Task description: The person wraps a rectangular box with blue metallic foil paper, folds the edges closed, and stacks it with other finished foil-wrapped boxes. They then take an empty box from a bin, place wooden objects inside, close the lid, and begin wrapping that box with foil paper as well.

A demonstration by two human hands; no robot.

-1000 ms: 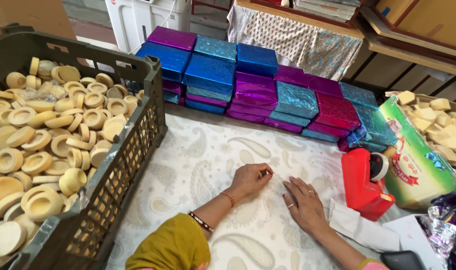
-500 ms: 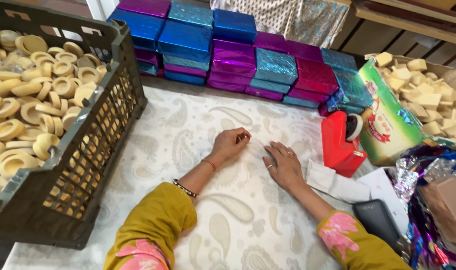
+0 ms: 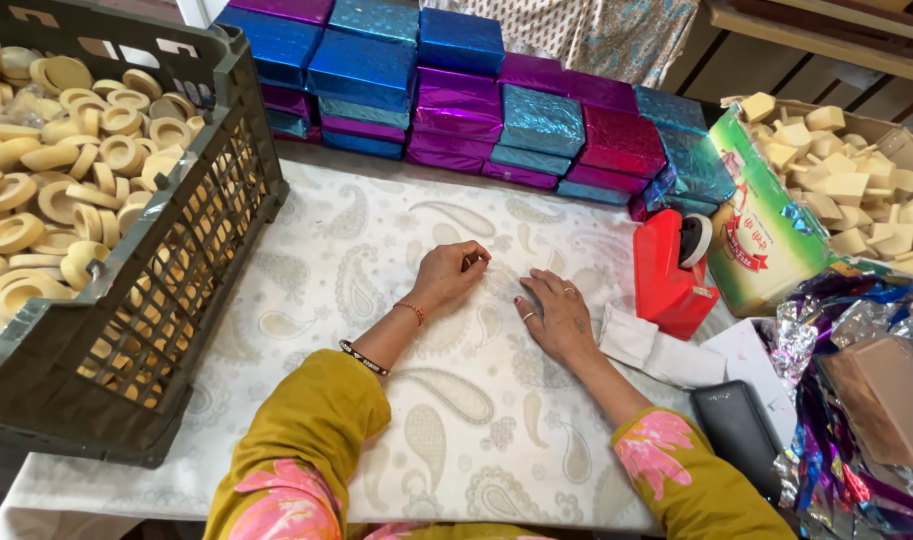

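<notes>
My left hand (image 3: 455,272) rests on the white paisley cloth (image 3: 357,260) with its fingertips pinched together against the surface. Nothing can be made out between them. My right hand (image 3: 555,315) lies flat on the cloth just to the right, palm down and fingers spread, holding nothing. It wears rings; the left wrist wears bangles. Both sleeves are mustard yellow with pink flowers. A red tape dispenser (image 3: 670,272) stands a little to the right of the right hand, with a folded white cloth (image 3: 657,350) beside it.
A dark plastic crate (image 3: 167,280) of round cream-coloured discs fills the left. Shiny blue, teal and purple wrapped boxes (image 3: 457,90) are stacked along the back. At right are a carton of cream blocks (image 3: 837,180), crumpled foil wrappers (image 3: 857,330), a brown block (image 3: 882,400) and a black case (image 3: 742,435).
The view has tilted down and shifted across the table. Both hands stay at the same spot on the cloth, left pinched and right flat.
</notes>
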